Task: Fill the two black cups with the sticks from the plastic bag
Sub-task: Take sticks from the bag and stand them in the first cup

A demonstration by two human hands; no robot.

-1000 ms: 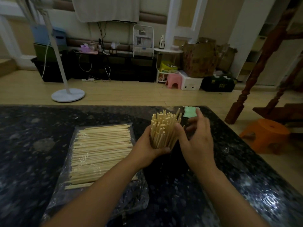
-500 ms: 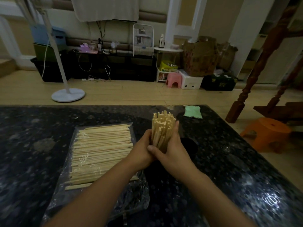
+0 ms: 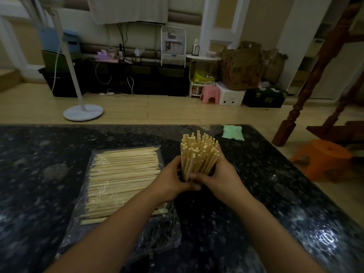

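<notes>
A bundle of pale wooden sticks stands upright at the middle of the dark speckled table. My left hand wraps its left side and my right hand wraps its right side, fingers meeting at the front. Whatever holds the sticks at the bottom is hidden by my hands; I cannot make out a black cup. To the left lies the clear plastic bag with many sticks lying flat in a layer.
A green cloth lies near the table's far edge. The table's right edge runs diagonally; an orange stool stands on the floor beyond it. A fan stand and furniture are far behind.
My right hand came in from the right and closed around the bundle. The bundle's fanned tips were drawn together, then spread slightly again.
</notes>
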